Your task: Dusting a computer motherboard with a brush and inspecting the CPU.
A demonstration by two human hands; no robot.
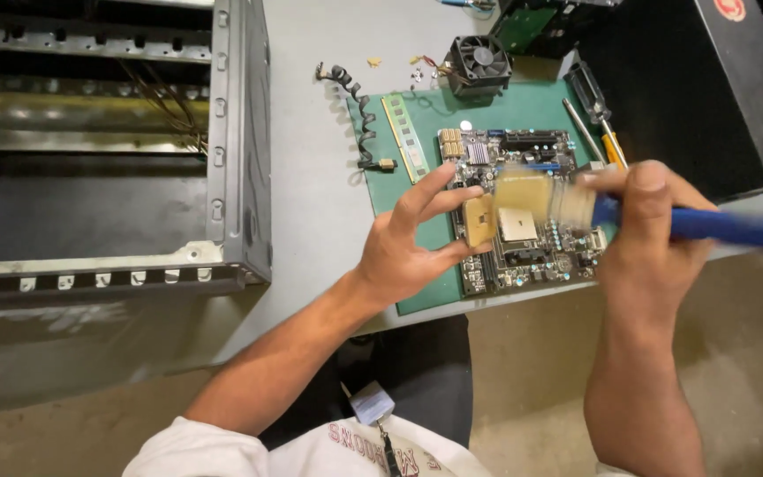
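Note:
A dark motherboard [527, 238] lies on a green mat [523, 110] at the table's near edge. My left hand [412, 238] rests against the board's left edge, fingers spread and holding a small tan square chip [479, 221]. My right hand [642, 234] grips a blue-handled brush [717, 227]; its pale bristles [545, 199] are blurred over the middle of the board, next to the chip.
An open metal computer case [117, 150] fills the left. On the mat lie a memory stick [404, 137] and a coiled cable [359, 110]; a cooler fan [479, 62] sits behind. Screwdrivers [598, 132] lie beside a black box [691, 79] at right.

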